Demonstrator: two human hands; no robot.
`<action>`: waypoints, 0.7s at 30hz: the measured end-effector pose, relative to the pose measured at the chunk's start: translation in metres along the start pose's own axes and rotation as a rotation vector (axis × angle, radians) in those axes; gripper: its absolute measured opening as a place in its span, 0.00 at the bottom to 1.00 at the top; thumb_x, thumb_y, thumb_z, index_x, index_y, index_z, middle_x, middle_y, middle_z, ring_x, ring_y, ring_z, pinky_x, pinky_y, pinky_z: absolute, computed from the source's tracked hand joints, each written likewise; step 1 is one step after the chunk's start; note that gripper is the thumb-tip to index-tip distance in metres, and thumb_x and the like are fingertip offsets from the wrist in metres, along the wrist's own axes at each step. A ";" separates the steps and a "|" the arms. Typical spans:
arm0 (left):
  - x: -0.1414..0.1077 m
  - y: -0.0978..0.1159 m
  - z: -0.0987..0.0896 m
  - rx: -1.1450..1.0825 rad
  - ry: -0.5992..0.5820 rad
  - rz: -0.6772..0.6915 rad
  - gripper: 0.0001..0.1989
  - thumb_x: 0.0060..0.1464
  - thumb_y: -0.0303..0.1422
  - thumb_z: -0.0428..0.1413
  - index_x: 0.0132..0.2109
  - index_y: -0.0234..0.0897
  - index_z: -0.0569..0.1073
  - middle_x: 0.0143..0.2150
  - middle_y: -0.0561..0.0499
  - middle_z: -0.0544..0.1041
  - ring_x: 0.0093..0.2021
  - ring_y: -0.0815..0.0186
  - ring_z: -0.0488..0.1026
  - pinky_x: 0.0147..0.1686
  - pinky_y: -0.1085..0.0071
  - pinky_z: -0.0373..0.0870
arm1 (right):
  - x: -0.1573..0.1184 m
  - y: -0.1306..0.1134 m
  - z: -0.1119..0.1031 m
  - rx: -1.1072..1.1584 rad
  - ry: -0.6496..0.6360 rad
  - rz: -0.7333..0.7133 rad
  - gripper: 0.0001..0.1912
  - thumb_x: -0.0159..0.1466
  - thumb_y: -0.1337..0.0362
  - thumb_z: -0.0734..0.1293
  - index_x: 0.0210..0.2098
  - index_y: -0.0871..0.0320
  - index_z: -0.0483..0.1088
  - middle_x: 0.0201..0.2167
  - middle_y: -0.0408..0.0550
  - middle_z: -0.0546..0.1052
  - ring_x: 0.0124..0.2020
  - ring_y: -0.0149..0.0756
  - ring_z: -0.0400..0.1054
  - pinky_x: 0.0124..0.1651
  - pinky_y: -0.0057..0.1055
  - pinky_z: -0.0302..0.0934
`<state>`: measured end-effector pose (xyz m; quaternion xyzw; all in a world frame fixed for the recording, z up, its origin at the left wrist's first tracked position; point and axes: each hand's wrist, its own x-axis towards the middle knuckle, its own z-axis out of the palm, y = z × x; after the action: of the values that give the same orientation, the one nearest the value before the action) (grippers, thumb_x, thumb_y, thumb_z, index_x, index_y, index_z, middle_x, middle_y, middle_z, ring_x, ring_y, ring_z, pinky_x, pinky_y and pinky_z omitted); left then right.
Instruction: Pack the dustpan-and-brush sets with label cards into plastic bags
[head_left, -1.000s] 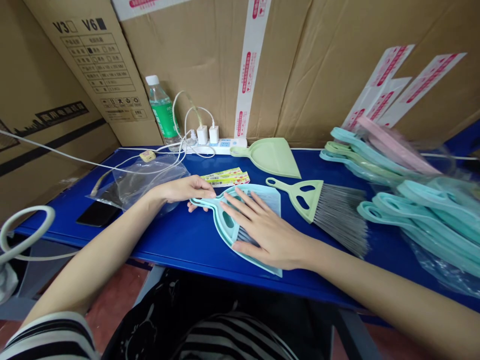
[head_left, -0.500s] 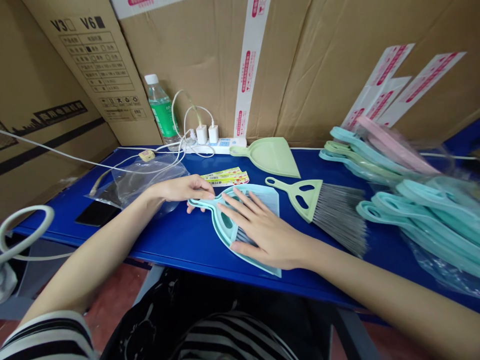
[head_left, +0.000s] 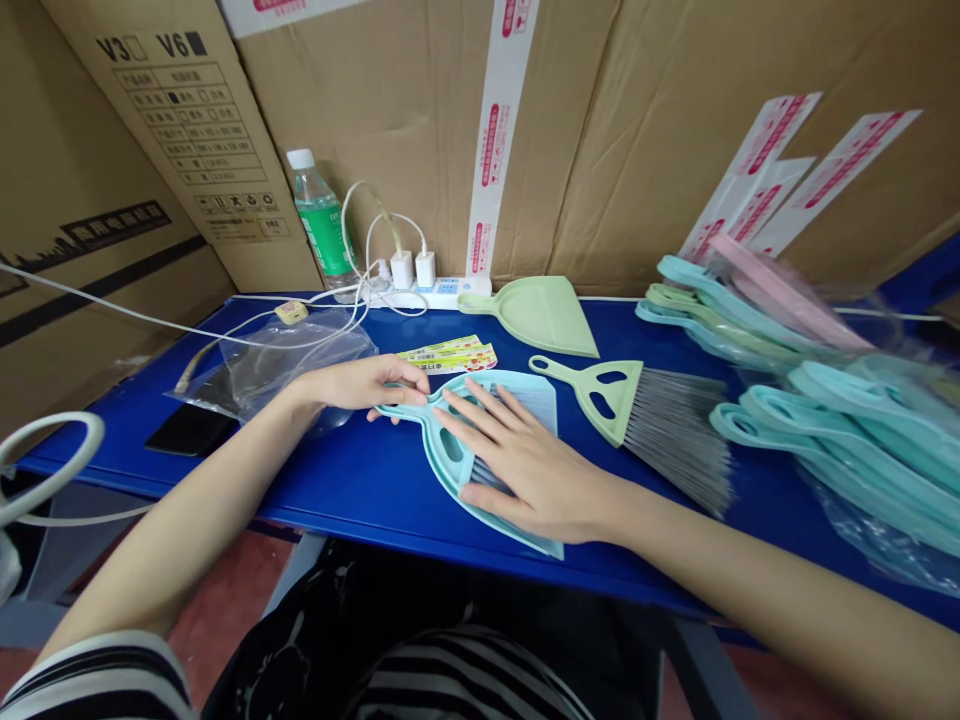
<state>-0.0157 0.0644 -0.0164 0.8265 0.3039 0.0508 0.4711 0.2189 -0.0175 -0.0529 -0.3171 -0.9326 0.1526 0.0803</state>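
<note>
A light-blue dustpan (head_left: 551, 545) lies near the front of the table, with a matching hand brush (head_left: 451, 445) nested in it. My left hand (head_left: 382, 384) is closed around their handles, thumb on top and fingertips partly hidden beneath. Across the brush and pan my right hand (head_left: 517, 460) lies flat with its fingers spread, covering much of the bristles. To the right of it is a green hand brush (head_left: 619, 395) with grey bristles. Behind, a green dustpan (head_left: 544, 312) rests close to the cardboard.
Wrapped dustpan sets (head_left: 862, 430) are piled at the right. Yellow label strips (head_left: 454, 354) lie behind my hands. At the left are a clear plastic bag (head_left: 274, 360), a black phone (head_left: 189, 430), a bottle (head_left: 322, 225) and a power strip (head_left: 450, 292) with white cables. Cardboard (head_left: 637, 150) walls the back.
Both hands stay on the light-blue set with almost no movement. The view has shifted very slightly.
</note>
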 end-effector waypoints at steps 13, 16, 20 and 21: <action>-0.001 -0.015 -0.013 0.813 0.539 -0.024 0.14 0.60 0.38 0.51 0.39 0.37 0.79 0.38 0.47 0.79 0.38 0.63 0.73 0.42 0.67 0.69 | -0.004 0.021 -0.013 -0.089 0.279 0.008 0.28 0.72 0.53 0.52 0.66 0.59 0.58 0.66 0.57 0.62 0.68 0.48 0.50 0.65 0.55 0.50; 0.000 -0.021 -0.013 0.917 0.456 0.001 0.13 0.58 0.38 0.55 0.46 0.40 0.79 0.44 0.47 0.80 0.43 0.61 0.74 0.48 0.64 0.69 | -0.005 0.039 -0.018 -0.174 0.353 0.098 0.26 0.71 0.58 0.53 0.64 0.63 0.60 0.63 0.60 0.66 0.67 0.50 0.54 0.64 0.57 0.52; 0.002 -0.020 -0.010 0.945 0.411 0.004 0.14 0.59 0.35 0.54 0.50 0.41 0.78 0.47 0.47 0.80 0.45 0.61 0.75 0.49 0.64 0.71 | -0.003 0.051 -0.016 -0.212 0.306 0.126 0.24 0.71 0.63 0.52 0.63 0.61 0.61 0.60 0.58 0.70 0.61 0.47 0.63 0.63 0.55 0.53; 0.002 -0.019 -0.009 0.950 0.405 -0.003 0.14 0.60 0.35 0.53 0.50 0.40 0.78 0.47 0.47 0.80 0.45 0.61 0.76 0.48 0.64 0.71 | -0.003 0.051 -0.015 -0.219 0.298 0.116 0.23 0.70 0.64 0.52 0.62 0.60 0.63 0.58 0.57 0.72 0.59 0.46 0.65 0.63 0.54 0.54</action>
<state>-0.0259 0.0792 -0.0279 0.9225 0.3796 0.0656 -0.0244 0.2537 0.0226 -0.0559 -0.3961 -0.9016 0.0061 0.1735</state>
